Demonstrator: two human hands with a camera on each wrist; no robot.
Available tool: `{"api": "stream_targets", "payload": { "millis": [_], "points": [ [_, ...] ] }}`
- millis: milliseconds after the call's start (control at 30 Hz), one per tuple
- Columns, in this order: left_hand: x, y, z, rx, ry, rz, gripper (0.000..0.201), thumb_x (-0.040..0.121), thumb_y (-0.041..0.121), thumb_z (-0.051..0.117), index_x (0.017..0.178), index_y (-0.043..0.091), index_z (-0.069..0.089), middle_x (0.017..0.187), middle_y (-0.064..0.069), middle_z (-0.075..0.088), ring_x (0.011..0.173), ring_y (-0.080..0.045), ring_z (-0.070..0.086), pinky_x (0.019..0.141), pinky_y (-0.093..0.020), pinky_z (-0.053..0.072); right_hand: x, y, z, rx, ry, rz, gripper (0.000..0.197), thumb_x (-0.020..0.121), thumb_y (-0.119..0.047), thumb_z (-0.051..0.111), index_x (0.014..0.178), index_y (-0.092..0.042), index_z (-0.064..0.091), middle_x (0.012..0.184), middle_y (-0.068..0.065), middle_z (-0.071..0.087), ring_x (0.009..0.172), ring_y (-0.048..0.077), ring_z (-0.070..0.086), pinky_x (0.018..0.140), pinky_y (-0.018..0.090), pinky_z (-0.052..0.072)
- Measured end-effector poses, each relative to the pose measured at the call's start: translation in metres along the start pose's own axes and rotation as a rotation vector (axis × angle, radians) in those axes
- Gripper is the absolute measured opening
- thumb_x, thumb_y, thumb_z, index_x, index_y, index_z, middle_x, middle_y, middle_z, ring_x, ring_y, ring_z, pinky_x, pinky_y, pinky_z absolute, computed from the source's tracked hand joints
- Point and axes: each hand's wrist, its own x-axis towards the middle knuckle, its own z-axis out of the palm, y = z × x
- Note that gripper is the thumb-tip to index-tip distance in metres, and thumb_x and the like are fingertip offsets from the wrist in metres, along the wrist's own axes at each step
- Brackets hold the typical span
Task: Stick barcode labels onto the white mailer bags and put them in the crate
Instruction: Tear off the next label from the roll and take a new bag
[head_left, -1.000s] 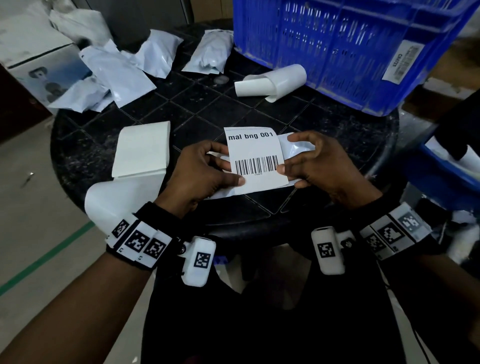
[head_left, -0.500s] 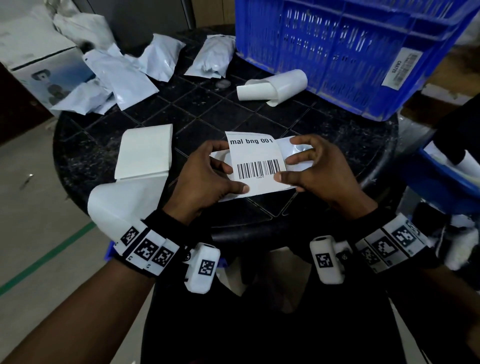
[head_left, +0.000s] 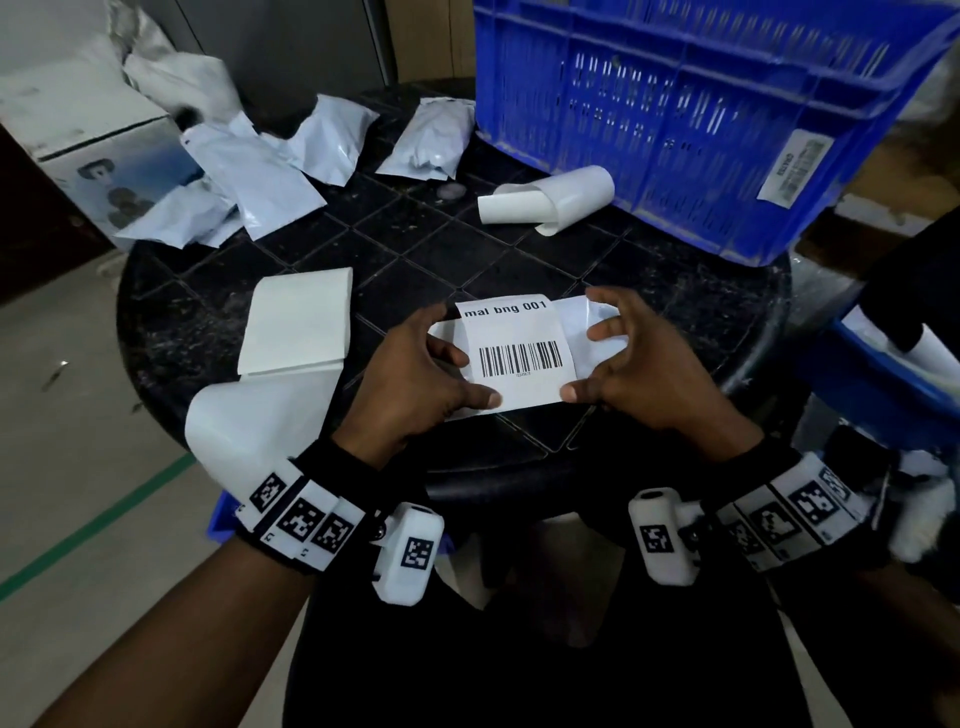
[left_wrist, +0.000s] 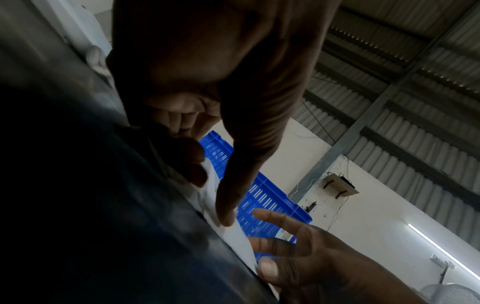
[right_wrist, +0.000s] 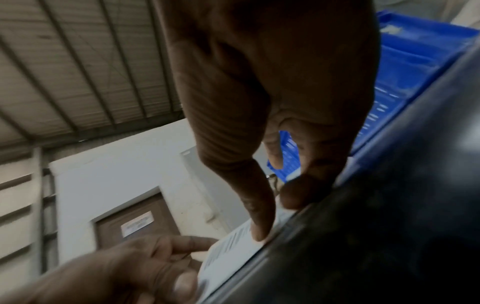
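barcode label (head_left: 518, 357) now flat, right fingers (head_left: 608, 328) lifted

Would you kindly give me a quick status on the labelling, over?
Left hand and right hand both pressing the barcode label onto the mailer bag on the table. Blue crate waiting behind. Nothing blocking.

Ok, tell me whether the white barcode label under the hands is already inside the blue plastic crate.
No, the white barcode label lies on the black round table, in front of the blue plastic crate.
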Motion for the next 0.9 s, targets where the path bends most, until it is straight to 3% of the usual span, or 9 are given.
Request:
{"api": "stream_targets", "payload": {
  "millis": [133, 200, 367, 467, 633, 700, 767, 833, 900],
  "points": [
    [-0.002, 0.001, -0.009, 0.108, 0.003, 0.059, 0.092, 0.052, 0.029, 0.102, 0.133, 0.037, 0.058, 0.095, 0.008, 0.07, 0.075, -0.003, 0.07, 0.073, -0.029, 0.058, -0.012, -0.007, -0.002, -0.138, 0.077, -0.12, 0.082, 0.066, -0.029, 0.094, 0.136, -0.036, 0.053, 0.124, -0.006, 0.059, 0.082, 0.007, 0.066, 0.087, 0.035, 0.056],
    [0.0, 0.002, -0.016, 0.172, 0.052, 0.091, 0.072, 0.061, 0.041, 0.097, 0.123, 0.041, 0.061, 0.095, 0.011, 0.07, 0.078, -0.002, 0.066, 0.075, -0.028, 0.052, -0.022, -0.016, 0.001, -0.197, 0.126, -0.287, 0.065, 0.076, -0.038, 0.088, 0.134, -0.032, 0.059, 0.129, -0.008, 0.059, 0.101, 0.01, 0.063, 0.092, 0.036, 0.054],
    [0.026, 0.004, -0.036, 0.306, 0.11, 0.063, 0.045, 0.082, 0.038, 0.083, 0.121, 0.021, 0.069, 0.099, 0.005, 0.069, 0.088, -0.016, 0.063, 0.082, -0.03, 0.048, -0.009, -0.024, 0.0, -0.263, 0.106, -0.392, 0.051, 0.088, -0.033, 0.078, 0.135, -0.026, 0.061, 0.128, -0.008, 0.06, 0.116, 0.015, 0.055, 0.097, 0.023, 0.036],
    [0.038, 0.001, -0.04, 0.357, 0.035, 0.021, 0.026, 0.079, 0.037, 0.084, 0.078, 0.016, 0.069, 0.071, 0.0, 0.066, 0.072, -0.023, 0.062, 0.069, -0.035, 0.049, 0.015, -0.021, -0.017, -0.243, 0.14, -0.322, 0.045, 0.089, -0.021, 0.078, 0.131, -0.02, 0.065, 0.124, 0.001, 0.069, 0.113, 0.02, 0.064, 0.096, 0.026, 0.041],
    [0.048, -0.004, -0.047, 0.362, 0.033, -0.015, 0.029, 0.071, 0.033, 0.092, 0.083, 0.012, 0.077, 0.079, -0.005, 0.076, 0.076, -0.018, 0.07, 0.081, -0.041, 0.056, 0.0, -0.008, 0.0, -0.309, 0.188, -0.394, 0.04, 0.093, -0.038, 0.059, 0.126, -0.017, 0.068, 0.119, 0.005, 0.072, 0.113, 0.029, 0.067, 0.099, 0.035, 0.049],
    [0.048, -0.007, -0.046, 0.35, 0.021, -0.043, 0.026, 0.067, 0.036, 0.094, 0.079, 0.019, 0.077, 0.073, 0.005, 0.075, 0.073, -0.011, 0.07, 0.082, -0.039, 0.057, -0.021, -0.014, 0.018, -0.428, 0.111, -0.45, 0.06, 0.098, -0.055, 0.044, 0.139, -0.015, 0.061, 0.145, 0.005, 0.061, 0.139, 0.026, 0.052, 0.114, 0.038, 0.042],
    [0.047, -0.008, -0.045, 0.369, 0.012, -0.048, 0.027, 0.067, 0.039, 0.094, 0.079, 0.022, 0.076, 0.073, 0.008, 0.074, 0.078, -0.012, 0.071, 0.083, -0.038, 0.058, -0.042, -0.025, 0.035, -0.582, -0.105, -0.446, 0.092, 0.095, -0.08, 0.016, 0.159, -0.017, 0.034, 0.17, 0.002, 0.023, 0.158, 0.017, 0.015, 0.127, 0.042, 0.022],
    [0.042, -0.003, -0.043, 0.382, 0.059, -0.003, 0.033, 0.067, 0.044, 0.092, 0.088, 0.025, 0.074, 0.083, 0.009, 0.074, 0.086, -0.014, 0.071, 0.084, -0.036, 0.057, -0.053, -0.029, 0.045, -0.694, -0.275, -0.394, 0.113, 0.081, -0.094, 0.001, 0.165, -0.018, 0.003, 0.172, -0.002, -0.013, 0.157, 0.011, -0.015, 0.129, 0.047, 0.003],
    [0.026, 0.006, -0.039, 0.396, 0.124, 0.133, 0.038, 0.072, 0.045, 0.089, 0.102, 0.029, 0.073, 0.096, 0.012, 0.073, 0.091, -0.009, 0.069, 0.084, -0.031, 0.055, -0.053, -0.028, 0.044, -0.708, -0.282, -0.4, 0.12, 0.078, -0.097, 0.005, 0.165, -0.015, -0.003, 0.17, 0.0, -0.02, 0.156, 0.011, -0.02, 0.128, 0.052, 0.0]
  ]
}}
